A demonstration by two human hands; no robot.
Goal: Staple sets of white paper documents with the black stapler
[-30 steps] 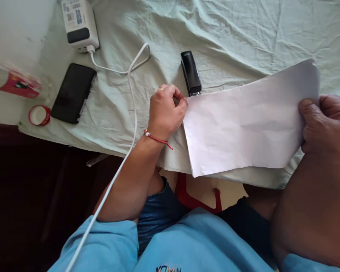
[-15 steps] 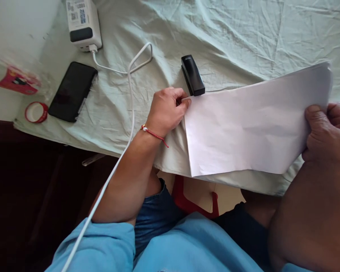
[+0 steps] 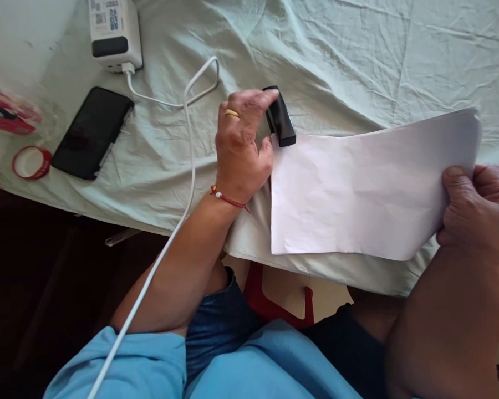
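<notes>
A stack of white paper [image 3: 357, 194] lies across the near edge of the cloth-covered table [image 3: 336, 66]. My right hand [image 3: 476, 213] grips the stack's right end, thumb on top. My left hand [image 3: 241, 147] has left the stack's left corner. Its fingers are spread over the far end of a black stapler [image 3: 280, 119], and the thumb is beside the stapler's near end. The stapler lies on the cloth, its near tip touching the paper's top left corner.
A black phone [image 3: 91, 133] lies at the left, with a red tape roll [image 3: 30, 162] beside it. A white charger block [image 3: 114, 33] stands at the back left, and its white cable [image 3: 183, 144] runs down over my left arm. A red stool shows under the table.
My left hand let go of the paper's left corner and moved up onto the stapler. My right hand kept its hold on the stack, which now lies flatter.
</notes>
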